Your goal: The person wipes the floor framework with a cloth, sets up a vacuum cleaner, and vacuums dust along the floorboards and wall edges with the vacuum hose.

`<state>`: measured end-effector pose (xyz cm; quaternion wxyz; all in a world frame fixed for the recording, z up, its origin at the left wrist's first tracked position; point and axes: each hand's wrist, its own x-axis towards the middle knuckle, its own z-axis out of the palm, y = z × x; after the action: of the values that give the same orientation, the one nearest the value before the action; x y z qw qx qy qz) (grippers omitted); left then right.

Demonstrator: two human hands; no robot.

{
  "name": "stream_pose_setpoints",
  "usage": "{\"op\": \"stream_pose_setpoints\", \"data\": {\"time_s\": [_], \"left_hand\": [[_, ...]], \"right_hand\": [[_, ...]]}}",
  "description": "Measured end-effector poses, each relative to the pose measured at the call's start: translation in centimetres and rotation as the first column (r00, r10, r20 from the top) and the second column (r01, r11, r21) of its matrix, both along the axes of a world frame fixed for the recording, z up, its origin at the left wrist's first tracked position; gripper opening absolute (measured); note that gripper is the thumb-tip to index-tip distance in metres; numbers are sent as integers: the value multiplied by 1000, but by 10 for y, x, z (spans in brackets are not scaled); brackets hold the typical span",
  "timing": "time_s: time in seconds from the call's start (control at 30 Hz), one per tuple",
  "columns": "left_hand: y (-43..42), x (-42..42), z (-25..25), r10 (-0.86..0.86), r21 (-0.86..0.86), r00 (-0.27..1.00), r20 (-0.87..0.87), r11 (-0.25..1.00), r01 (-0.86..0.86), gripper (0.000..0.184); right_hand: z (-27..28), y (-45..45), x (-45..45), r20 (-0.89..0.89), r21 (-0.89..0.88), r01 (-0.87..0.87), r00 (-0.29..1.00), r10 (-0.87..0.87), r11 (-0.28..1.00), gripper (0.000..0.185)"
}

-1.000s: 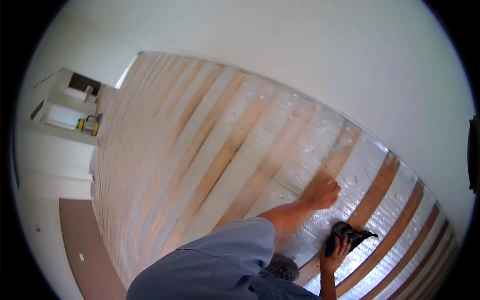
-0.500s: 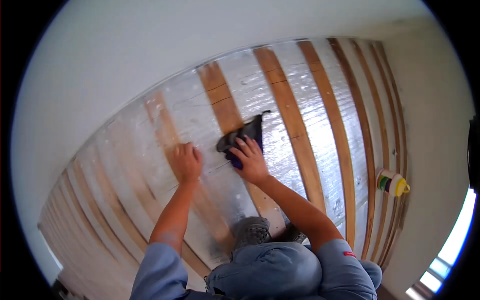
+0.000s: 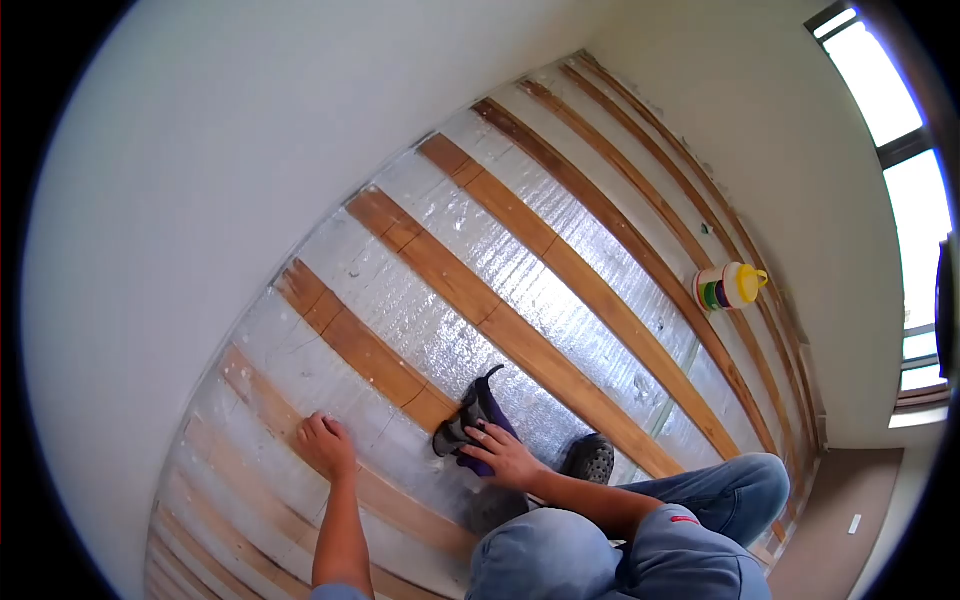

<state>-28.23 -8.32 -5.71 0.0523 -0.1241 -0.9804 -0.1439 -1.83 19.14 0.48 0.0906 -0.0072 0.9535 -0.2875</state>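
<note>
Past our bent knee point(image 3: 545, 552), our right hand point(image 3: 505, 455) is open, fingers spread on a black-and-purple cloth item point(image 3: 480, 410) at the near part of a wooden slat point(image 3: 350, 345) beside silvery sheeting point(image 3: 430, 335). Our left hand point(image 3: 328, 443) curls closed over a paler slat point(image 3: 400, 500) — we cannot tell whether it holds anything. Farther off, we see a yellow-lidded tub point(image 3: 725, 287) — and beyond, a window point(image 3: 870, 80).

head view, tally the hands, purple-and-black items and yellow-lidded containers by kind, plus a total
left hand and right hand: 2
purple-and-black item, under the right hand: 1
yellow-lidded container: 1
total: 4
</note>
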Motion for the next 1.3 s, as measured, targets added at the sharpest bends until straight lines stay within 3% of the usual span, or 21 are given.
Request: {"op": "stream_pose_setpoints", "data": {"time_s": [0.23,0.37,0.43,0.53,0.6,0.67,0.7,0.77,0.8,0.83,0.87,0.9,0.93,0.97,1.03,1.1,1.13,1.17,1.23,1.27,1.3], "left_hand": [[-2,0,-9,15,38,1000,3,999,-15,13],[8,3,3,2,12,999,-35,1000,-2,14],[9,3,7,14,-6,1000,10,1000,-14,17],[1,-6,0,-63,-23,998,-24,998,62,21],[-11,-25,12,-14,211,903,429,974,-85,23],[-30,-32,17,-45,318,758,651,923,-218,25],[-37,-24,17,-61,252,719,692,954,-161,25],[-25,7,70,-97,155,641,761,987,-35,28],[-8,30,98,-145,167,618,773,986,22,26],[7,54,117,-162,244,471,867,963,-117,26],[35,80,151,-124,207,257,958,922,-328,26],[56,99,181,-144,158,68,987,938,-309,30],[72,128,204,-291,220,-72,954,842,-493,39],[89,141,233,-289,212,-117,950,874,-436,39],[122,156,304,-124,-48,-329,936,882,-469,50],[144,156,355,-135,-11,-352,926,923,-384,51],[147,149,380,-144,14,-359,922,940,-342,53],[157,142,411,-147,30,-358,922,949,-314,53],[173,118,476,80,-51,-147,986,980,191,48],[183,107,506,21,7,-68,997,922,386,44],[194,98,534,13,12,-59,998,912,410,44]], "right_hand": [[-17,-9,-94,-194,-98,84,976,-101,992,69],[-12,9,-150,-184,-146,-15,983,-13,989,70],[-9,19,-156,-77,-63,-153,986,148,986,65],[-16,42,-150,-144,40,-250,957,254,967,45],[5,79,-137,15,45,-357,934,357,933,40],[17,123,-120,263,109,-494,851,454,863,30],[13,147,-103,409,77,-365,860,305,928,28],[34,221,-77,509,34,-568,718,475,822,23],[92,257,-50,595,60,-322,772,225,945,26],[159,295,-25,632,109,-32,773,-45,994,28],[175,327,13,539,206,106,817,-204,973,33],[193,350,58,439,294,253,821,-365,922,38],[240,367,102,449,313,327,776,-442,892,33],[295,382,141,451,339,389,732,-511,857,28],[378,385,226,514,339,643,485,-708,687,34],[399,359,326,531,437,791,158,-832,429,42],[430,339,372,544,414,801,163,-823,432,50],[442,308,420,572,447,826,31,-820,343,51],[489,226,493,569,509,822,-98,-816,257,51],[516,178,522,602,498,847,-182,-778,186,52],[546,128,542,600,512,850,-249,-760,125,50]]}}
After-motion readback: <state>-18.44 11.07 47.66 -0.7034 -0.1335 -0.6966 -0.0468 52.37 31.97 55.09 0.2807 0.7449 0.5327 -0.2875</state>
